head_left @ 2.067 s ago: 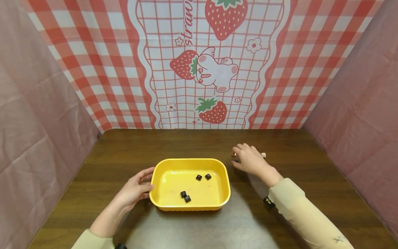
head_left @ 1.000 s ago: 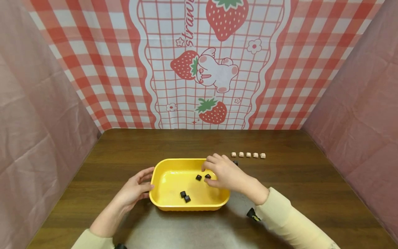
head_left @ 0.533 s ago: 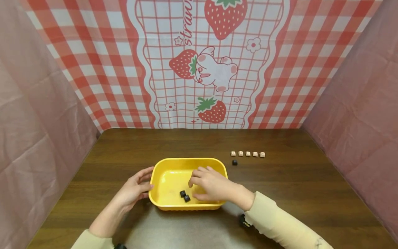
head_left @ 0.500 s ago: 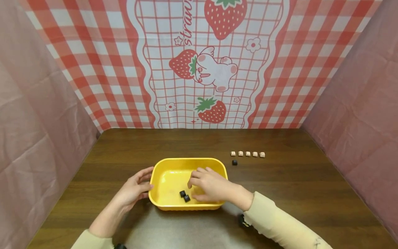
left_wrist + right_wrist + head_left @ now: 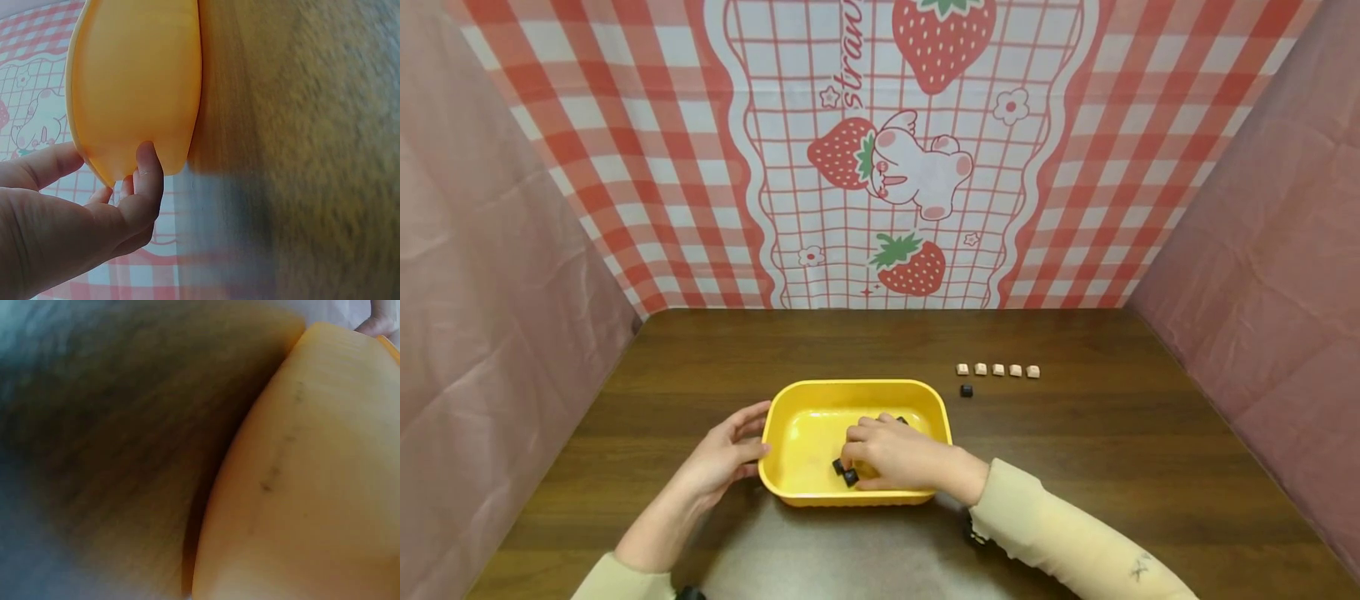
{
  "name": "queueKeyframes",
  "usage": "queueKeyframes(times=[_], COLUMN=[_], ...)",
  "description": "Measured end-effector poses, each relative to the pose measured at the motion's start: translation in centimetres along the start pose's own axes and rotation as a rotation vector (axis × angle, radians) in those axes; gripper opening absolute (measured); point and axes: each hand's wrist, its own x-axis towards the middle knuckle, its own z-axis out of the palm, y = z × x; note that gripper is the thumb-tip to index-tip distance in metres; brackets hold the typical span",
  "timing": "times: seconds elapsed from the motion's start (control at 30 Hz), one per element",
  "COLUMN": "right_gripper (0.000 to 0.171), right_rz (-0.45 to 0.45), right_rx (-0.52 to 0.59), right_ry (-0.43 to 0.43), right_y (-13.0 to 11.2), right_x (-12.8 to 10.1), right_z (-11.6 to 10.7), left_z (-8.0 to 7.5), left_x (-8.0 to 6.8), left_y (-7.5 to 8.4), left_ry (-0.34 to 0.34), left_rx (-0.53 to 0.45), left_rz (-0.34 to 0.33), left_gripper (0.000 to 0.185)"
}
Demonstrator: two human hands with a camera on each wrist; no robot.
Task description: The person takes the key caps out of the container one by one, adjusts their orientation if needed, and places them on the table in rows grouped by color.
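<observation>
Keycaps (image 5: 850,477), small, black, square, in a yellow tray (image 5: 855,500).
We see two, side by side, towards 6 o'clock; right hand (image 5: 891,456) at their 3 o'clock, grip we cannot tell. Left hand (image 5: 722,458) unclenched, touching the 9 o'clock rim. Outside, at 2 o'clock: five cream keycaps (image 5: 997,370), one black keycap (image 5: 966,391). Backdrop lettering (image 5: 852,58), cropped: "straw".

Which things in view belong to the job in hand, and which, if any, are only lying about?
Likely in the job:
left hand
right hand
yellow tray
black pieces inside
black piece outside
five pale pieces

Probably only backdrop:
strawberry cloth
pink curtains
</observation>
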Motion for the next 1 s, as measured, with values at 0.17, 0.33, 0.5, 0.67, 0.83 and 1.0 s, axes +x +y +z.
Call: queueKeyframes(times=[0.17,0.33,0.5,0.67,0.83,1.0], right_gripper=[0.017,0.017,0.016,0.016,0.018,0.019], right_rz=[-0.017,-0.016,-0.015,-0.005,0.033,0.038], right_rx=[-0.024,-0.045,-0.038,-0.022,-0.015,-0.032], right_ry=[-0.002,-0.006,-0.007,-0.017,-0.023,-0.003], right_y=[0.1,0.2,0.1,0.2,0.5,1.0], right_x=[0.3,0.4,0.5,0.4,0.1,-0.3], right_z=[0.2,0.3,0.2,0.1,-0.7,-1.9], left_z=[-0.1,-0.1,-0.2,-0.1,-0.1,-0.1], left_x=[0.0,0.0,-0.1,-0.1,-0.1,0.0], left_y=[0.0,0.0,0.0,0.0,-0.1,-0.1], left_ry=[-0.003,-0.011,-0.009,-0.009,-0.013,-0.012], left_rx=[0.000,-0.002,-0.001,-0.002,-0.008,-0.004], left_rz=[0.006,0.013,0.014,0.014,0.013,0.012], left_gripper=[0.064,0.064,0.064,0.064,0.064,0.064])
